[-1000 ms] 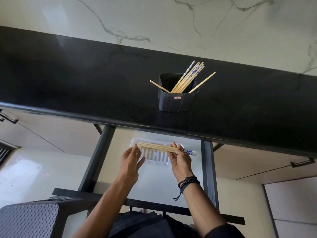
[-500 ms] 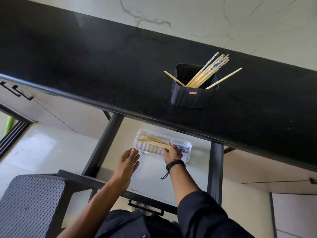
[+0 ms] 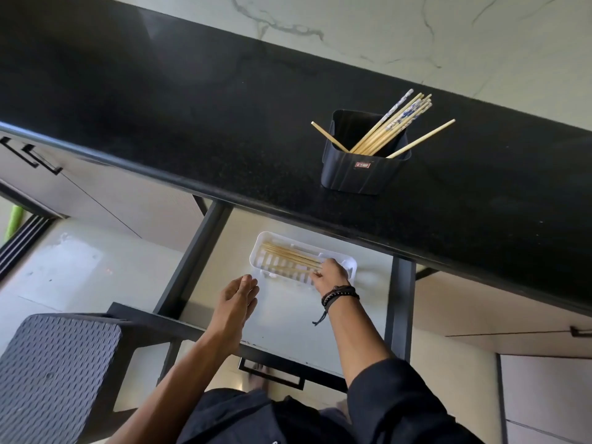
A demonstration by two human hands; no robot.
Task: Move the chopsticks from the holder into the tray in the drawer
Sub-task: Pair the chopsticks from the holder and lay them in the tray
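Note:
A black square holder (image 3: 362, 174) stands on the black countertop (image 3: 192, 123) with several wooden chopsticks (image 3: 394, 126) leaning out of it. Below, an open drawer (image 3: 288, 318) holds a white slotted tray (image 3: 256, 251). A bundle of chopsticks (image 3: 288, 256) lies lengthwise in the tray. My right hand (image 3: 331, 277) sits over the tray's right end, fingers curled on the bundle's ends. My left hand (image 3: 237, 299) hovers over the drawer, left of the tray, fingers relaxed and holding nothing.
A dark woven stool (image 3: 54, 370) stands at the lower left beside the drawer's black frame. The drawer's black handle (image 3: 272, 374) is at its near edge. Cabinet fronts with black handles flank the drawer. A marble wall rises behind the counter.
My right hand has lowered the chopstick bundle into the tray. My left hand let go of the bundle's left end and drew back toward me.

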